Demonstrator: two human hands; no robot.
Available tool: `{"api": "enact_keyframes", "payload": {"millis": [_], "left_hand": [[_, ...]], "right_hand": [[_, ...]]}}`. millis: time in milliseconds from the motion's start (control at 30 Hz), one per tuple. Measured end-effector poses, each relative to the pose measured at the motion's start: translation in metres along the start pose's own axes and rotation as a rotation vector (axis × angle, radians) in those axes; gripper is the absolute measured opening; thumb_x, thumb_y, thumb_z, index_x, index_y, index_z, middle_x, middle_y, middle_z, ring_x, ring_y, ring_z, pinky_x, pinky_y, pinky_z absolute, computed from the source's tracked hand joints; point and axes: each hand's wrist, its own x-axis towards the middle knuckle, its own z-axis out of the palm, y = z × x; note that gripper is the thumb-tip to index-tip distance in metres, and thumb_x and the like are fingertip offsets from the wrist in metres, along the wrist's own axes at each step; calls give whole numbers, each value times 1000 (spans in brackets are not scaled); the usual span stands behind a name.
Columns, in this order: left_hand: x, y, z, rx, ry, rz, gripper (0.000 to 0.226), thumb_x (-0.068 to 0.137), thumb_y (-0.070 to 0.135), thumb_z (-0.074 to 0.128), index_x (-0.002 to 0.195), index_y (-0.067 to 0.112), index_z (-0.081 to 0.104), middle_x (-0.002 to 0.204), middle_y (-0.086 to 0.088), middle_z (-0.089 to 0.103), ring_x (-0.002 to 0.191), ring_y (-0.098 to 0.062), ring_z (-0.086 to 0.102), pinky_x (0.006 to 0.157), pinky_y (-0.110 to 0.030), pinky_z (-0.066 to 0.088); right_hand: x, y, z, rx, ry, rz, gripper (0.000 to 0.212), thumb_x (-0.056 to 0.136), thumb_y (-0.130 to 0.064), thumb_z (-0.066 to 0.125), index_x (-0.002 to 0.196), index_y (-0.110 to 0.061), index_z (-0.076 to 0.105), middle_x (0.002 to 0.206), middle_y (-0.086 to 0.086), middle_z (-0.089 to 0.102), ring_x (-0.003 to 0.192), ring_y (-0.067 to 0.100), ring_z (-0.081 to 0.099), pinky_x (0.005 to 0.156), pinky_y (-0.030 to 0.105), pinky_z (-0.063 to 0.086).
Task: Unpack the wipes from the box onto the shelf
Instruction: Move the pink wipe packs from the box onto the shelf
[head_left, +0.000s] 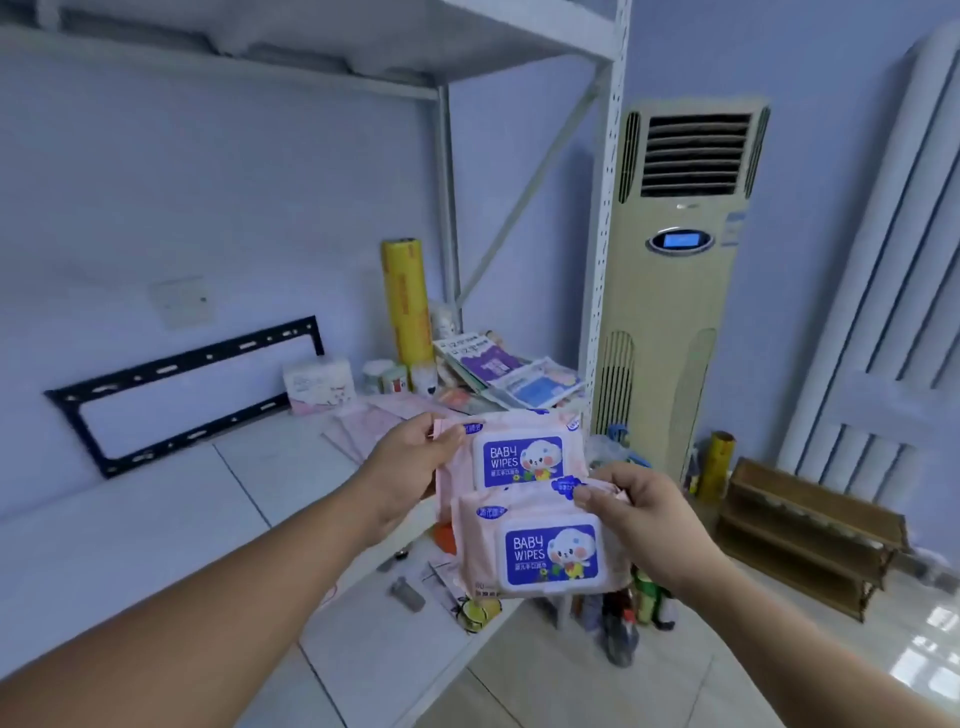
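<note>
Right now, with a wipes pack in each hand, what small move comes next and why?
Probably set both down on the shelf board: the left hand pinches the upper pack, the right hand the lower pack, both in the air beside bare board.

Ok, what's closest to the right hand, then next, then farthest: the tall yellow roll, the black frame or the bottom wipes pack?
1. Bottom wipes pack: pinched by the right hand, below the left hand's top wipes pack.
2. Tall yellow roll: upright at the shelf's back.
3. Black frame: leaning on the wall, far left.
</note>
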Motion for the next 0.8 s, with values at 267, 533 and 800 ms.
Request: {"api": "enact_keyframes", "payload": {"millis": [267,533,800], "left_hand": [[-84,20,-119,-5,200,47,11,103,16,55,101,13,66,101,-10,77,87,-21,71,76,-35,56],[-174,-4,-274,52,400,-6,15,104,23,55,100,9,62,94,-9,72,83,-23,67,72,-35,52],[-265,-25,-418,38,545,-13,16,104,22,54,96,9,58,82,-10,66,67,-22,59,52,-26,42]], "right_hand": [[-5,-64,100,20,-236,-144,13,97,-20,65,90,-10,69,82,3,79,74,17,77,62,30,57],[-7,-100,251,118,-482,-158,13,95,-18,67,91,-5,67,89,13,78,82,32,77,77,48,61],[-40,-134,430,222,-625,-161,17,97,-15,65,98,1,66,93,13,78,86,32,77,77,45,63]]}}
